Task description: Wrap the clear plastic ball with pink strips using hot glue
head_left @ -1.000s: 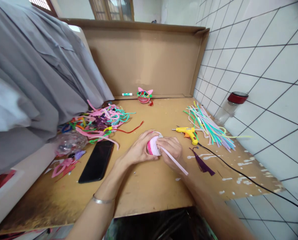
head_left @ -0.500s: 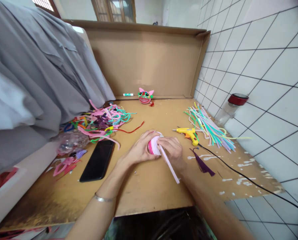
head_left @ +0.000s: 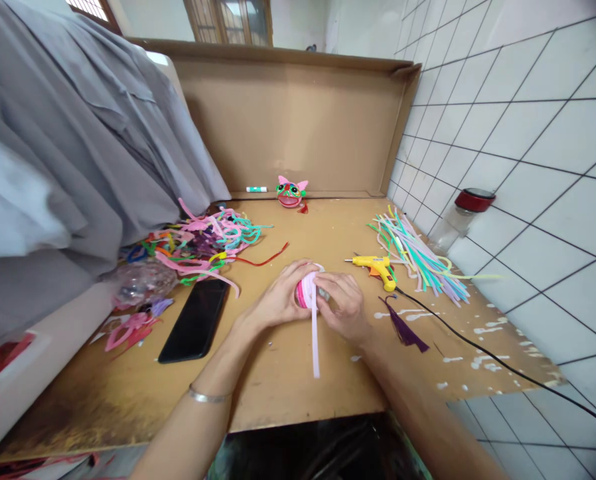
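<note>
My left hand [head_left: 284, 293] is closed around a small rounded piece wrapped in pink and pale lilac pipe cleaner [head_left: 305, 293], with a bright pink band on its left side. From that piece a loose lilac pipe cleaner [head_left: 315, 343] hangs straight toward the table's front edge. My right hand [head_left: 345, 303] is closed at the right side of the piece, its fingertips pressing the strip where it meets the wrapping. A greyish part shows between the right thumb and fingers. Nearest on the right lies a yellow glue gun [head_left: 373, 263].
A black phone [head_left: 194, 323] and a heap of coloured pipe cleaners [head_left: 213, 233] lie left. Straight pipe cleaners [head_left: 423, 257], a purple tassel [head_left: 407, 329] and the glue gun's cable [head_left: 471, 339] lie right. A lion-face ornament [head_left: 291, 193] sits behind, before a cardboard wall [head_left: 298, 127].
The loose end of the lilac pipe cleaner has swung left, from slanting right to hanging nearly straight. My right fingers have shifted at the piece; my left hand holds still.
</note>
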`<state>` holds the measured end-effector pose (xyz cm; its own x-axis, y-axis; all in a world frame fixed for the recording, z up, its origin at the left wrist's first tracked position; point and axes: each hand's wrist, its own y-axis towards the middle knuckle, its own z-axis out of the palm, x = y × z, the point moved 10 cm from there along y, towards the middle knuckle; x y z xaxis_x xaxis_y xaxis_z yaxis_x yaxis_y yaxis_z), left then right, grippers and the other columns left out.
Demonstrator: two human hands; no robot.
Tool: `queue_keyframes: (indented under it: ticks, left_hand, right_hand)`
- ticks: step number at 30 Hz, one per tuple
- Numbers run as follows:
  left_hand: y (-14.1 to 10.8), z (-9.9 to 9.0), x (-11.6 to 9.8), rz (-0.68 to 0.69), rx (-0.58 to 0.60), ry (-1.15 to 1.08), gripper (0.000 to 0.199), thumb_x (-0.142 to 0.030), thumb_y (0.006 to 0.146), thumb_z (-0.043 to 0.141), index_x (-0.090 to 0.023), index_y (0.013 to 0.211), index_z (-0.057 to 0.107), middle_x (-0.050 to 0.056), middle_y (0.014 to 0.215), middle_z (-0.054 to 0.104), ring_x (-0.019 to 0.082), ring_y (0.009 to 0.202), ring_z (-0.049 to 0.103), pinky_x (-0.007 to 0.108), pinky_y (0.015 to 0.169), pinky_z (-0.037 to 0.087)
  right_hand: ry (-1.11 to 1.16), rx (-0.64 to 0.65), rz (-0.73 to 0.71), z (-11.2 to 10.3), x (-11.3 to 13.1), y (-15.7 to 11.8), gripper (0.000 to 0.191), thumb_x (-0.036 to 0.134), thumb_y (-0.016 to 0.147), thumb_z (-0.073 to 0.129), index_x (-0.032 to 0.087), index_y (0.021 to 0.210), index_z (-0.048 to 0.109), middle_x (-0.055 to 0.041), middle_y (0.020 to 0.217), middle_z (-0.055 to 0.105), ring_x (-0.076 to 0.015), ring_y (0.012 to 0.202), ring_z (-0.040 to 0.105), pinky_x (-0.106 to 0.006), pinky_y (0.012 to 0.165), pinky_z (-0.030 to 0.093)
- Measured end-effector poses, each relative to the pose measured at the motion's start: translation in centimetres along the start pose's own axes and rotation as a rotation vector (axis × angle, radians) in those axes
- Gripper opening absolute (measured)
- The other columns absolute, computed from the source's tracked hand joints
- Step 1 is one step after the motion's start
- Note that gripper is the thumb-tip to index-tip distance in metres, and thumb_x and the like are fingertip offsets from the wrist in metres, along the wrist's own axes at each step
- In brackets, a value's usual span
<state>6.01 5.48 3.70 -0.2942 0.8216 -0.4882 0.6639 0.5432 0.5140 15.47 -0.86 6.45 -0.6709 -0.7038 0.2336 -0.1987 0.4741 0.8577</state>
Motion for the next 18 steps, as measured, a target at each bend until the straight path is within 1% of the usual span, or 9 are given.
queue_keyframes:
  ticks: [5, 8, 11, 13, 15, 18]
  left_hand:
    - [0.1, 0.0, 0.2, -0.033, -0.007, -0.018, 0.073, -0.038, 0.070, 0.077, -0.020, 0.134, 0.046, 0.015, 0.135, 0.053, 0.032, 0.131, 0.046, 0.047, 0.112, 0.039]
    - [0.3, -0.4, 0.4, -0.080, -0.038, -0.050, 0.071, -0.036, 0.066, 0.079, -0.019, 0.128, 0.049, 0.014, 0.130, 0.055, 0.030, 0.124, 0.052, 0.046, 0.109, 0.042]
    - [0.3, -0.9, 1.2, -0.178, -0.060, -0.093, 0.071, -0.035, 0.062, 0.081, -0.018, 0.124, 0.051, 0.012, 0.125, 0.056, 0.029, 0.118, 0.056, 0.044, 0.106, 0.045]
    - [0.1, -1.1, 1.9, -0.251, -0.065, -0.114, 0.074, -0.034, 0.058, 0.083, -0.018, 0.123, 0.051, 0.010, 0.124, 0.057, 0.028, 0.116, 0.057, 0.043, 0.106, 0.045]
    - [-0.1, -1.2, 2.6, -0.311, -0.064, -0.135, 0.076, -0.034, 0.056, 0.083, -0.019, 0.123, 0.051, 0.009, 0.124, 0.057, 0.027, 0.114, 0.058, 0.043, 0.106, 0.046]
    - [-0.4, -0.9, 3.6, -0.379, -0.044, -0.210, 0.079, -0.033, 0.054, 0.083, -0.018, 0.124, 0.050, 0.009, 0.125, 0.058, 0.027, 0.111, 0.060, 0.043, 0.103, 0.047]
  right_hand:
    - [-0.024, 0.015, 0.009, 0.1, 0.1, 0.0, 0.039, 0.008, 0.082, 0.046, 0.021, 0.116, 0.061, -0.0083, 0.109, 0.070, -0.0205, 0.100, 0.064, -0.036, 0.082, 0.049]
    - [-0.095, -0.017, 0.051, -0.3, -0.8, -0.2, 0.044, 0.007, 0.080, 0.045, 0.022, 0.118, 0.060, -0.0082, 0.110, 0.068, -0.0213, 0.101, 0.063, -0.038, 0.086, 0.048]
    - [-0.276, -0.079, 0.178, -1.7, -3.6, -0.5, 0.035, 0.013, 0.085, 0.047, 0.021, 0.116, 0.061, -0.0096, 0.107, 0.067, -0.0236, 0.101, 0.061, -0.040, 0.090, 0.045]
    - [-0.447, -0.101, 0.332, -3.1, -6.4, -0.9, 0.030, 0.022, 0.088, 0.048, 0.018, 0.116, 0.060, -0.0122, 0.107, 0.066, -0.0270, 0.102, 0.060, -0.042, 0.089, 0.045]
    - [-0.656, -0.044, 0.517, -4.4, -9.4, -1.6, 0.035, 0.032, 0.089, 0.050, 0.011, 0.116, 0.058, -0.0180, 0.106, 0.065, -0.0320, 0.101, 0.059, -0.045, 0.084, 0.045]
    - [-0.897, 0.155, 0.737, -5.2, -13.0, -3.0, 0.049, 0.045, 0.088, 0.051, 0.003, 0.110, 0.059, -0.0253, 0.103, 0.063, -0.0379, 0.099, 0.058, -0.049, 0.082, 0.044]
